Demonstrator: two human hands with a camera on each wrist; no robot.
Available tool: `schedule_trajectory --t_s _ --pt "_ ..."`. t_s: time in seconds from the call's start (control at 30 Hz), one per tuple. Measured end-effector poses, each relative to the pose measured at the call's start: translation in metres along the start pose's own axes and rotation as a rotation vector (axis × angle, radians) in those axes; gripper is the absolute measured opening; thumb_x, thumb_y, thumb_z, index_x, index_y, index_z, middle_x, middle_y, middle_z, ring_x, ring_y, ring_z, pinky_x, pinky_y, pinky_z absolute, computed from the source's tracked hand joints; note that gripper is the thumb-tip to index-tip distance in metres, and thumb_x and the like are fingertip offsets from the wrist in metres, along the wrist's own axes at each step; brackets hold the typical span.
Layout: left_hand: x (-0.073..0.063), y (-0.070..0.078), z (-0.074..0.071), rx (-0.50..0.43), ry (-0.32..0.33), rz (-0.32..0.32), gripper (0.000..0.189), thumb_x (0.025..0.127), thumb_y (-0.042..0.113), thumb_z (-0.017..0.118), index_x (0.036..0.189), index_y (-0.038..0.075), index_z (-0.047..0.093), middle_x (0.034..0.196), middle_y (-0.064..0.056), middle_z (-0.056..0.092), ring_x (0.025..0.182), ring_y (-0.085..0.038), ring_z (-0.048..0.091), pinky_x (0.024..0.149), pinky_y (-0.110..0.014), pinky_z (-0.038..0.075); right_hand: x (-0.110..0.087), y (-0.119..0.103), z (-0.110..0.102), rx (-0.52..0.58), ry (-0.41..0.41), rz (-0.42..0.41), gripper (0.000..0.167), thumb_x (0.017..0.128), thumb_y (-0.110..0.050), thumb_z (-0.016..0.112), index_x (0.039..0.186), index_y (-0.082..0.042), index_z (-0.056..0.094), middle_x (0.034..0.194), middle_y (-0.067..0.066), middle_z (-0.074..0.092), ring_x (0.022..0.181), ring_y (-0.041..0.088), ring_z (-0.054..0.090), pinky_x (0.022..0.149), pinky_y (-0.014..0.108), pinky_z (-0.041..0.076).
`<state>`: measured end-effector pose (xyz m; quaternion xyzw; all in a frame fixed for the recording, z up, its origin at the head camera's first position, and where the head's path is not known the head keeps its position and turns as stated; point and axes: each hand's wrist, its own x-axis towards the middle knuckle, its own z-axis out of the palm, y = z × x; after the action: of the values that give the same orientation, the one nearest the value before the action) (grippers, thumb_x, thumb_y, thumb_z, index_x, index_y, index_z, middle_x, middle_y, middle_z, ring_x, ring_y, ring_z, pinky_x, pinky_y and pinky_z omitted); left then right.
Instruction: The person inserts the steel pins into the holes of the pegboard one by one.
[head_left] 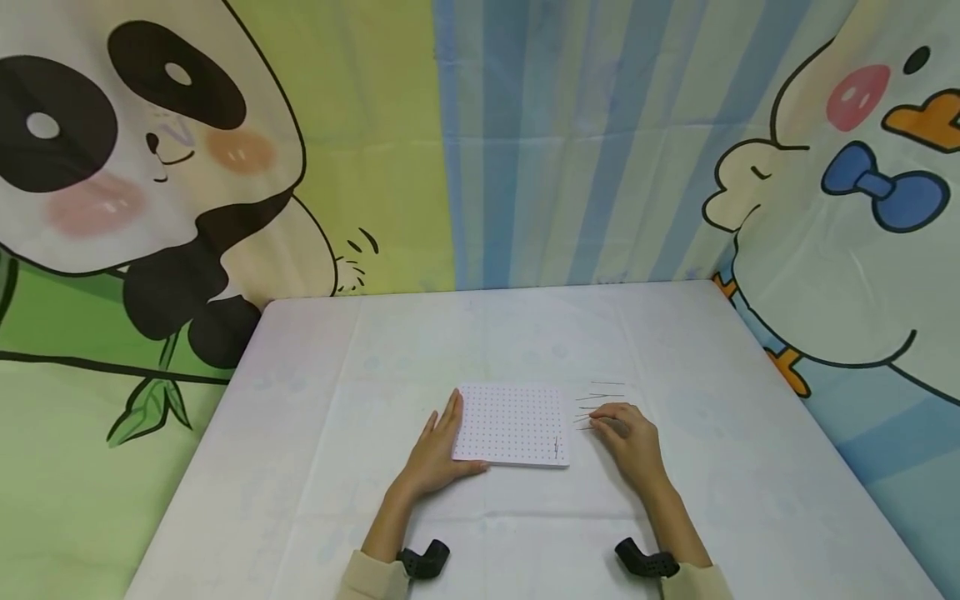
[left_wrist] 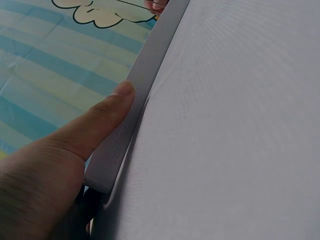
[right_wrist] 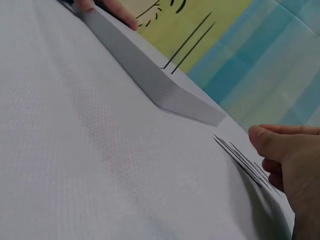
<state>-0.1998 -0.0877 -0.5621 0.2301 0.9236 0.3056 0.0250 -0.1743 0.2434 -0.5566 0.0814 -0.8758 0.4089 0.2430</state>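
A white square pegboard with rows of small holes lies on the table. My left hand rests at its front left corner, fingers straight along the left side and the thumb on the front edge. Two thin dark needles stand upright in the board near its front right corner. Right of the board, my right hand is close over several loose needles, its thumb and index fingertips together. In the right wrist view no needle shows between those fingertips, and the other fingers are curled.
A white cloth covers the table, with shallow creases in it. Behind it hangs a printed curtain with a panda and a duck. Both wrists carry black wrist cameras.
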Motion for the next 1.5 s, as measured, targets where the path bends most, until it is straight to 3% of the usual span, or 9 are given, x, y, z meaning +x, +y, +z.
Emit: schedule_trajectory --t_s 0.13,0.53,0.7,1.5 --pt "0.000 0.000 0.000 -0.005 0.002 0.004 0.119 0.068 0.057 0.072 0.148 0.003 0.002 0.154 -0.007 -0.001 0.139 -0.016 0.008 0.112 -0.037 0.001 0.002 0.008 -0.001 -0.067 -0.023 0.000 0.010 0.075 -0.011 0.076 0.083 -0.015 0.071 0.090 -0.005 0.064 0.089 0.015 0.055 0.080 0.017 0.042" --pt "0.002 0.002 -0.004 -0.007 0.002 0.001 0.119 0.069 0.056 0.072 0.148 0.004 0.001 0.154 -0.004 -0.004 0.139 -0.014 0.005 0.112 -0.035 -0.001 0.008 0.012 0.002 -0.100 -0.078 -0.043 0.013 0.071 -0.007 0.078 0.075 -0.016 0.069 0.084 -0.005 0.063 0.080 0.013 0.050 0.072 0.027 0.042" --pt "0.002 0.002 -0.004 0.000 0.005 0.000 0.119 0.068 0.056 0.073 0.148 0.004 0.001 0.154 -0.004 -0.003 0.139 -0.014 0.006 0.112 -0.036 0.000 0.008 0.010 0.002 -0.102 -0.081 -0.063 0.012 0.071 -0.006 0.077 0.075 -0.014 0.070 0.082 -0.005 0.063 0.078 0.013 0.050 0.069 0.024 0.042" --pt "0.001 0.003 -0.003 0.002 -0.014 -0.012 0.118 0.068 0.055 0.073 0.148 0.003 0.003 0.154 -0.005 -0.002 0.139 -0.014 0.007 0.112 -0.035 0.000 0.002 0.011 0.002 -0.072 -0.083 0.004 0.009 0.075 -0.009 0.075 0.079 -0.014 0.069 0.083 -0.007 0.062 0.081 0.010 0.050 0.069 0.016 0.041"
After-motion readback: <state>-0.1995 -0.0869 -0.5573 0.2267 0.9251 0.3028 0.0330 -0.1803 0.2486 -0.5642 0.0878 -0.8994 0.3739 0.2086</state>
